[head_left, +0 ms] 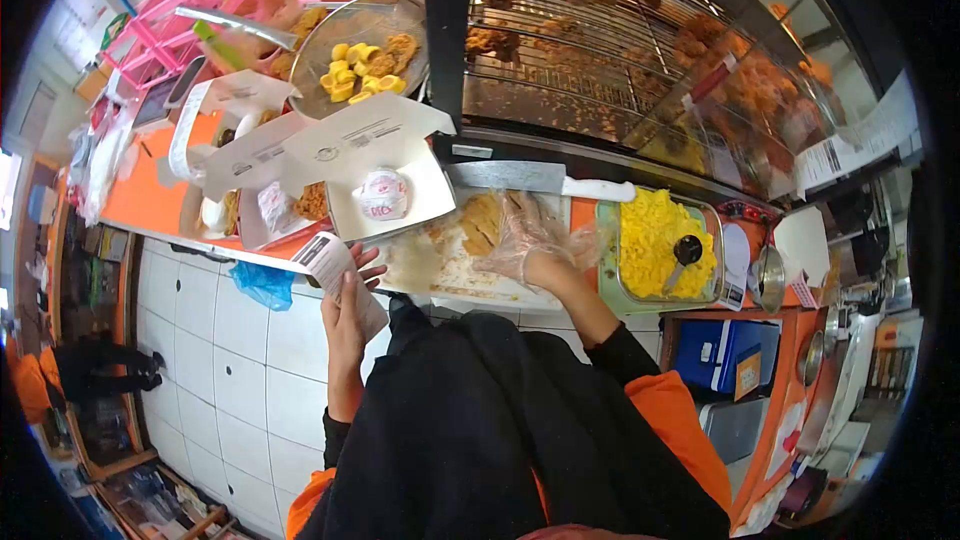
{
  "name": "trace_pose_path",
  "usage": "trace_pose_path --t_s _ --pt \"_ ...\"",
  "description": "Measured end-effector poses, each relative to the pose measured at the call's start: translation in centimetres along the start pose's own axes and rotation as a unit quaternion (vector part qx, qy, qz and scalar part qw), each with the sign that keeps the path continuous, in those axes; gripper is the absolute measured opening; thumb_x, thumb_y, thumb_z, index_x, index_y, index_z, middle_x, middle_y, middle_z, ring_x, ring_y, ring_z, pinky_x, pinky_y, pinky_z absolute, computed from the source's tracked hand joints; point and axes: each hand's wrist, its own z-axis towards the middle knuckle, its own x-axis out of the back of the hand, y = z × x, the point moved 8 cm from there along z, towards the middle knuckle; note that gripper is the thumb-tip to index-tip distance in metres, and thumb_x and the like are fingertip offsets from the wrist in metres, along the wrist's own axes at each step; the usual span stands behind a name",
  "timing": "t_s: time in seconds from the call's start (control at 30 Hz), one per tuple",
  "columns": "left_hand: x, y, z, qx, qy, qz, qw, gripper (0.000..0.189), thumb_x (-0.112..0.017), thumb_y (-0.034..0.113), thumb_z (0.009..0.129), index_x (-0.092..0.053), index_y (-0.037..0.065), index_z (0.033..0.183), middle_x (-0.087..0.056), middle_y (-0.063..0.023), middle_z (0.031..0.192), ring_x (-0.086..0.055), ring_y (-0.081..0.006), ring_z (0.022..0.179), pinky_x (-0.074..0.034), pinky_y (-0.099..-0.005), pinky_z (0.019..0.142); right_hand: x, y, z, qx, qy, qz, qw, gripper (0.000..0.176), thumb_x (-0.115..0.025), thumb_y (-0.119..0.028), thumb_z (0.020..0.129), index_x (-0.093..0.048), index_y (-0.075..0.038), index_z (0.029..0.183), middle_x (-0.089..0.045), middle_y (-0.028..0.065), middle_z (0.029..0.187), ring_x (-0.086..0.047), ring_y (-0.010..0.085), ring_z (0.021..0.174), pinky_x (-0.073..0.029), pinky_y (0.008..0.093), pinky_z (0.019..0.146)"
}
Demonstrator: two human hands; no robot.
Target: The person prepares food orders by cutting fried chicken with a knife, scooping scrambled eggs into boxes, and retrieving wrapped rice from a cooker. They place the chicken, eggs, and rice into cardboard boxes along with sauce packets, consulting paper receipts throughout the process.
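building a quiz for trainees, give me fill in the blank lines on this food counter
1. The paper slip is held in the ____ hand.
2. The right hand wears a clear plastic ____ and rests on the cutting board.
3. The tray right of that board holds food coloured ____.
Missing words: left; glove; yellow.

My left hand [348, 308] holds a paper slip [333, 262]; my gloved right hand [530, 238] rests on fried pieces [481, 221], cleaver [520, 177] just beyond it.

Black sleeves [622, 345], orange top [680, 425], clear-gloved right hand [530, 240]
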Motion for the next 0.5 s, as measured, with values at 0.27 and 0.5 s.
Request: trace_pose_path --t_s 0.27,0.5 --pt "3.1 -0.1 1.1 0.010 0.044 -0.044 0.998 0.048 -0.041 0.029 0.097 -0.044 -0.006 0.129 -0.059 -0.0157 0.116 -0.059 -0.0198 0.095 -0.045 -0.0329 0.085 -0.7 -0.6 1.9 -0.094 -0.038 0.044 0.994 0.099 -0.073 -0.048 0.066 -0.020 -0.021 0.146 0.003 0.0288 0.149 -0.009 0.0477 0.137 -0.022 0.0507 0.110" --pt "4.8 0.8 4.6 0.024 0.034 -0.108 0.993 0.046 -0.041 0.028 0.098 -0.041 -0.006 0.130 -0.059 -0.0160 0.115 -0.061 -0.0197 0.092 -0.048 -0.0311 0.083 -2.8 -2.1 4.1 -0.098 0.070 -0.012 0.993 0.077 -0.072 -0.029 0.068 -0.038 -0.023 0.137 -0.043 0.0236 0.128 -0.050 0.0397 0.114 -0.042 0.0443 0.096"
